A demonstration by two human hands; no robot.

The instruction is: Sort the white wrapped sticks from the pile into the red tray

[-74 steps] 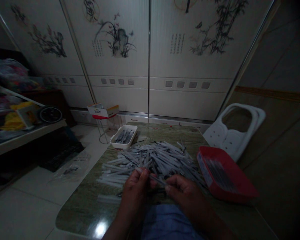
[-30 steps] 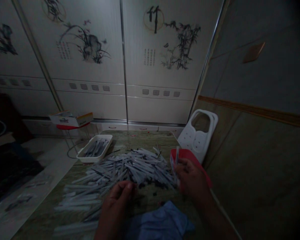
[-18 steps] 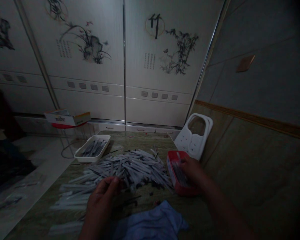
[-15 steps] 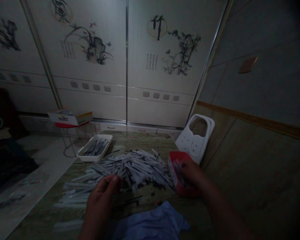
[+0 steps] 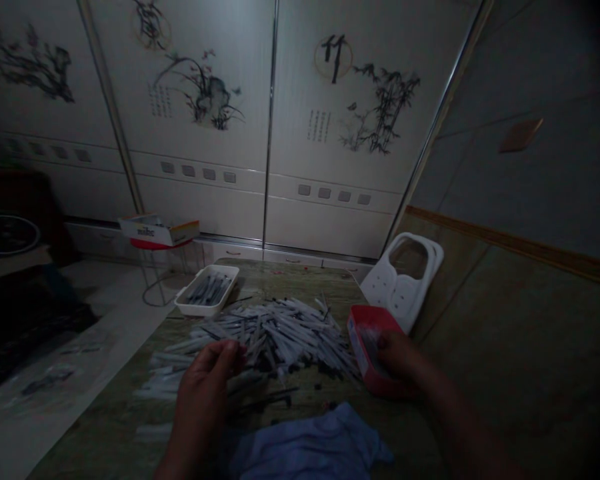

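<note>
Two hands (image 5: 203, 383), one red bin (image 5: 383, 385), one white tray (image 5: 198, 310), one blue cloth (image 5: 305, 448), tubes (image 5: 290, 330) too many to count

Of the person, two hands and their forearms are visible, all bare. The left hand (image 5: 206, 379) has a broad, rounded back and a thick thumb (image 5: 225, 361) with a blunt tip, with a sturdy bare wrist (image 5: 194, 417) running down out of view at the lower edge. The right hand (image 5: 399, 355) is a compact, rounded shape, its finer detail lost to dim light and blur, and it joins a long, smooth, bare forearm (image 5: 455, 413) that fades into shadow.
</note>
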